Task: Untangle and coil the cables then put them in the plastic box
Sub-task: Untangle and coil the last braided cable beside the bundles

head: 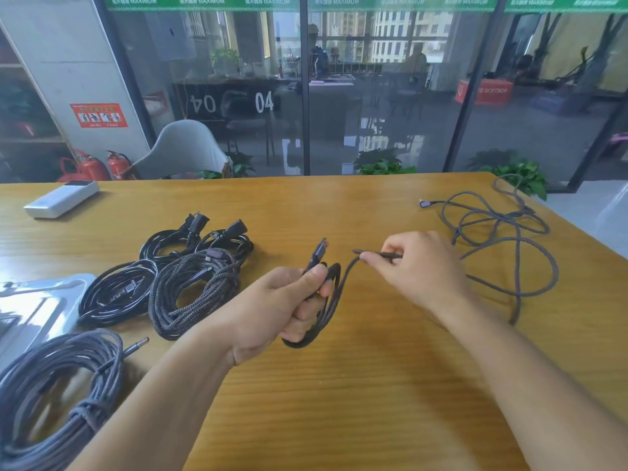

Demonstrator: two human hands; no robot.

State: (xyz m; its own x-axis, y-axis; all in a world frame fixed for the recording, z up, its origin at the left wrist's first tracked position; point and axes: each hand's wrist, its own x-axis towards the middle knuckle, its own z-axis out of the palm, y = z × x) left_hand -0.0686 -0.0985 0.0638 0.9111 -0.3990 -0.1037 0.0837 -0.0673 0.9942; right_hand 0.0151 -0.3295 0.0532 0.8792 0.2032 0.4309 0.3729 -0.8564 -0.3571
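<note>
My left hand [283,309] grips a small coil of dark braided cable [326,311] above the middle of the wooden table, its USB plug sticking up past the thumb. My right hand [418,266] pinches the free end of that same cable between thumb and fingers, just right of the coil. A loose, tangled grey cable [503,239] sprawls on the table at the right. Coiled cables lie at the left: a braided bundle [193,287], black bundles [119,294] and a large grey coil [57,396]. A clear plastic box [37,300] sits at the left edge.
A white remote-like device [63,198] lies at the far left of the table [356,402]. A grey chair [183,151] stands behind the table's far edge, with glass walls and potted plants beyond. The table's right edge runs diagonally near the tangled cable.
</note>
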